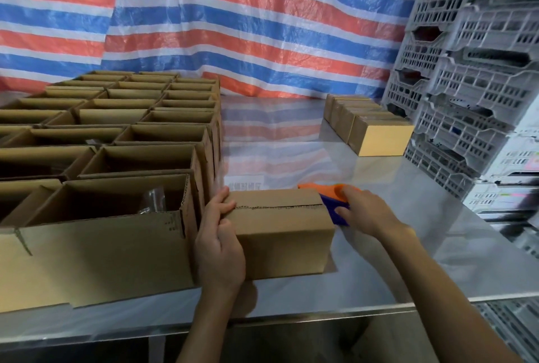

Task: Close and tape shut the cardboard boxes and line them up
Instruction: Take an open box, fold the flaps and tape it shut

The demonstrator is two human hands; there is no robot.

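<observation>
A small cardboard box (280, 231) with its top flaps folded shut sits near the front of the steel table (379, 269). My left hand (220, 243) grips its left end, thumb and fingers pressing the flaps down at the seam. My right hand (366, 212) holds an orange and blue tape dispenser (335, 202) against the box's right end, at the seam. A row of closed boxes (369, 126) stands at the back right.
Several open boxes (116, 144) fill the left half of the table in tight rows, touching the box I hold. Grey plastic crates (472, 76) are stacked on the right. A striped tarp (233, 27) hangs behind.
</observation>
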